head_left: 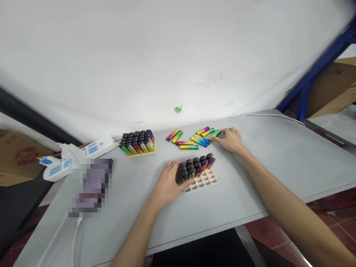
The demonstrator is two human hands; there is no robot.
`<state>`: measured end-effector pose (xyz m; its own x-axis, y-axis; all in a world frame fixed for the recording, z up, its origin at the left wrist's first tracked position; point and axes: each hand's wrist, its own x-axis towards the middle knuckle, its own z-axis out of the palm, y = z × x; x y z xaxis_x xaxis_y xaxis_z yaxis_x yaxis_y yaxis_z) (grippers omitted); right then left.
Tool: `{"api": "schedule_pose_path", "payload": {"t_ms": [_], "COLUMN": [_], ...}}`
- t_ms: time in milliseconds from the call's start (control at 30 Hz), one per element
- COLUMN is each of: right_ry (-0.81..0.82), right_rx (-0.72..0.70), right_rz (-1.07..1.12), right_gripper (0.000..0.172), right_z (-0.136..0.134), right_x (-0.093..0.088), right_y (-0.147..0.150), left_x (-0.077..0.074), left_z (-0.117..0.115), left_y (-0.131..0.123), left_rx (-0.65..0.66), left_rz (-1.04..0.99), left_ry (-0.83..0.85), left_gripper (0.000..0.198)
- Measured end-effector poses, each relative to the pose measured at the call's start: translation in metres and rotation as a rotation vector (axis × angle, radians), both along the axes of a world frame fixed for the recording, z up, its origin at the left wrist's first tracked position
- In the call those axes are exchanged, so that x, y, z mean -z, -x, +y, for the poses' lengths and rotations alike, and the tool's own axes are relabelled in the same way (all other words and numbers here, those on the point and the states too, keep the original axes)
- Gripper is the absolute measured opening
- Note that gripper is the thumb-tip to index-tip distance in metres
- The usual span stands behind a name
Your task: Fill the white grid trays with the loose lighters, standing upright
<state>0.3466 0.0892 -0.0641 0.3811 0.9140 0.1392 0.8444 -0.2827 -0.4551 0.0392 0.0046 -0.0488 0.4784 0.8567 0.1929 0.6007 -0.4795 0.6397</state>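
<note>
My left hand (170,184) grips the left end of a pale tray (205,180) with rows of slots. Upright lighters (196,165) with black tops and shiny coloured bodies fill its far and left slots; the near right slots are bare. Farther back on the right, my right hand (229,140) has thumb and fingers closed around a green-yellow lighter (215,135) at the edge of a loose group. Beside it lie a pink-yellow lighter (203,130) and blue lighters (200,140). Several more loose lighters (189,147) lie to the left.
A second tray (141,153) packed with upright lighters stands at the back left. Left of it are a power strip (93,147) with plugs and a blurred-out phone-like object (93,185) with a white cable. A white wall (167,66) borders the table (236,200) behind.
</note>
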Motion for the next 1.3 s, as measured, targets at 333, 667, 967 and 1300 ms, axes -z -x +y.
{"api": "schedule_pose_path", "payload": {"t_ms": [333, 667, 967, 1300], "right_ry": [-0.304, -0.218, -0.328, -0.240], "right_rx": [-0.134, -0.160, -0.174, -0.184], "right_rz": [0.547, 0.493, 0.718, 1.212], "right_gripper": [0.055, 0.035, 0.060, 0.053], "right_z": [-0.005, -0.013, -0.019, -0.019], "right_x": [-0.002, -0.010, -0.013, -0.018], "right_y": [-0.004, 0.008, 0.015, 0.021], "left_x": [-0.001, -0.003, -0.002, -0.001], "left_z": [0.002, 0.002, 0.002, 0.003], "left_y": [0.002, 0.001, 0.002, 0.001], "left_rx": [0.003, -0.013, -0.018, -0.016], "left_rz": [0.074, 0.103, 0.102, 0.103], "left_ry": [-0.020, 0.004, -0.024, -0.028], "left_gripper": [0.045, 0.045, 0.042, 0.044]}}
